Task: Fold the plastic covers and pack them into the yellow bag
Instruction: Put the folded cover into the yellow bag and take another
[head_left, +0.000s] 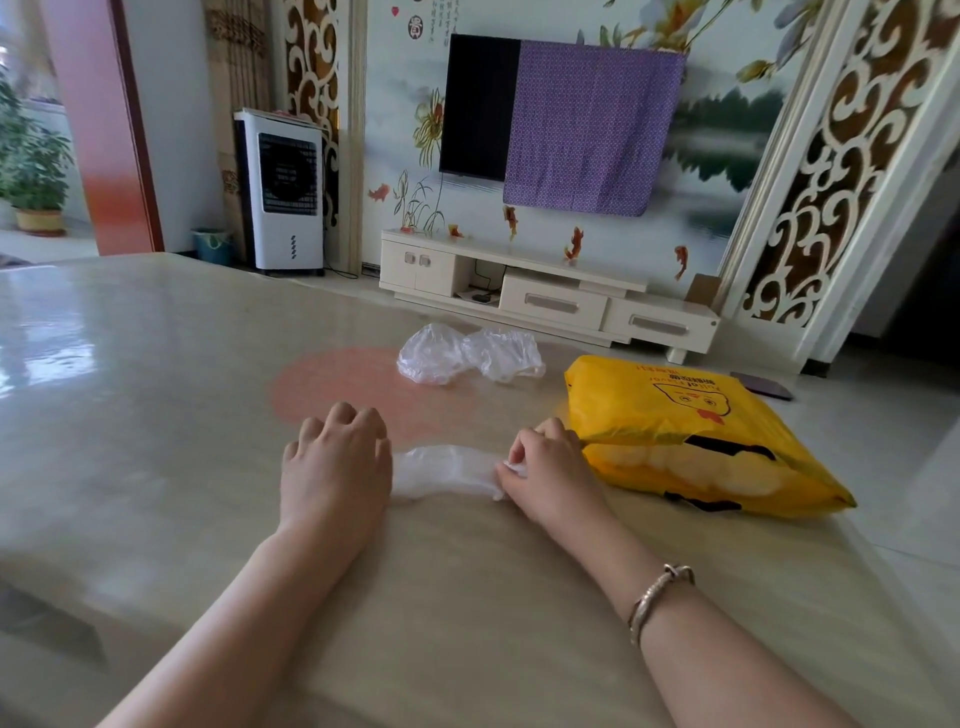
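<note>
The right hand (545, 467) has its grip pinched shut on one end of a thin, clear, crinkled plastic cover (447, 470), pulled into a flat band on the glossy beige table (156, 415). The left hand (335, 462) presses the other end, fingers curled down over it. Just right of the hands lies the yellow bag (691, 415), shiny plastic, its mouth gaping towards them. Farther back sit two rumpled clear covers (467, 353)

A glossy beige stone worktop (156, 395) fills the foreground. Behind it, a floral mural wall (727, 130) carries a black television (478, 104) half draped in purple cloth (592, 124), above a low cream cabinet (550, 296). A white air cooler (283, 192) stands left, on pale floor tiles (893, 441).
</note>
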